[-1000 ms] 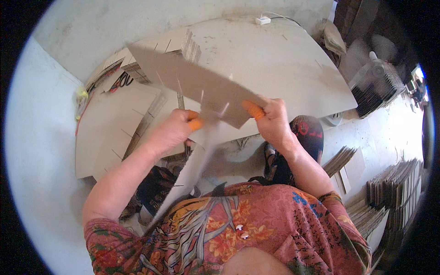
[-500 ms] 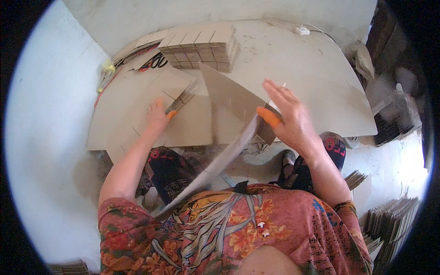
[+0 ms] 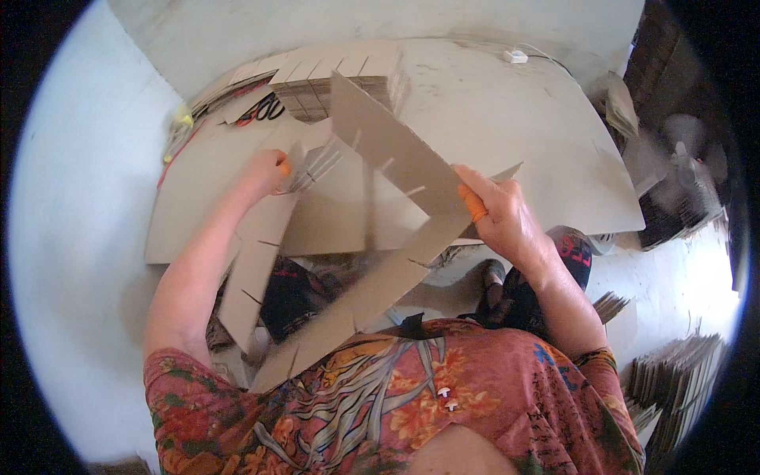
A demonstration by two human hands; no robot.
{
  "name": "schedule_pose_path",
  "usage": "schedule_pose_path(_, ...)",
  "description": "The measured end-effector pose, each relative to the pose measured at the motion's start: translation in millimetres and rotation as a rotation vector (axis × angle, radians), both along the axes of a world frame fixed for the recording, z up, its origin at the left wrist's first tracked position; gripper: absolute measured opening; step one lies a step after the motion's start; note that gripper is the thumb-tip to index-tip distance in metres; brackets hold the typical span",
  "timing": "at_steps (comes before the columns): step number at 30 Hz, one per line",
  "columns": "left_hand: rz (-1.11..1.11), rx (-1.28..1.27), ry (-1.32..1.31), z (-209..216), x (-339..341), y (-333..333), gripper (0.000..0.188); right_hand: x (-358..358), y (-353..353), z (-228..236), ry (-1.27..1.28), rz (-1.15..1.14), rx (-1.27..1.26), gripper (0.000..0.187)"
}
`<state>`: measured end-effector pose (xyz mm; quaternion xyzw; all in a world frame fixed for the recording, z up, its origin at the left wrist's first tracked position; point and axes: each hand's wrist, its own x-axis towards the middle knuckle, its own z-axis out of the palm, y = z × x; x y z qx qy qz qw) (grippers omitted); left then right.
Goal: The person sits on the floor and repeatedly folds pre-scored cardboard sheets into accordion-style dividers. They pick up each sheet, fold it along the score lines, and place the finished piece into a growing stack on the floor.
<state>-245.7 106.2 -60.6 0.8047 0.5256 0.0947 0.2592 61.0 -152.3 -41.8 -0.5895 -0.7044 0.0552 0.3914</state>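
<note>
My right hand [image 3: 499, 210], with orange covers on its thumb and finger, grips two slotted cardboard strips. One strip [image 3: 388, 146] slants up to the far left. The other, a long strip [image 3: 372, 289], runs down toward my shirt, and the two meet beside my fingers. My left hand [image 3: 269, 170] is closed on the upper end of another slotted cardboard strip [image 3: 257, 273], which hangs over the table's near edge. Several strip ends [image 3: 317, 168] fan out just right of that hand, blurred. Its fingertips are partly hidden.
A stack of slotted cardboard [image 3: 336, 75] stands at the back of the table [image 3: 514, 119]. Black-handled scissors [image 3: 265, 109] lie left of it. A white socket block [image 3: 515, 57] with a cable is at the far edge. Beyond the right side are a fan [image 3: 687, 158] and cardboard bundles [image 3: 681, 380].
My left hand has closed and lifted a strip off the table. My right hand has gone from spread fingers to a grip, and its strips have turned and opened apart.
</note>
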Motion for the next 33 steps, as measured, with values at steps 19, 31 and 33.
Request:
schedule_pose_path(19,-0.324,-0.689,-0.442,27.8,101.0,-121.7,0.028,5.3,2.3,10.4,-0.12,-0.031,-0.046,0.041)
schedule_pose_path(31,0.06,0.388,0.387,-94.2,-34.0,-4.1,0.083,7.5,20.6,-11.4,-0.239,-0.092,-0.25,0.039)
schedule_pose_path(33,0.116,0.377,0.463,-103.8,-54.9,5.1,0.093,5.7,28.2,-7.8,-0.223,-0.083,-0.285,0.038)
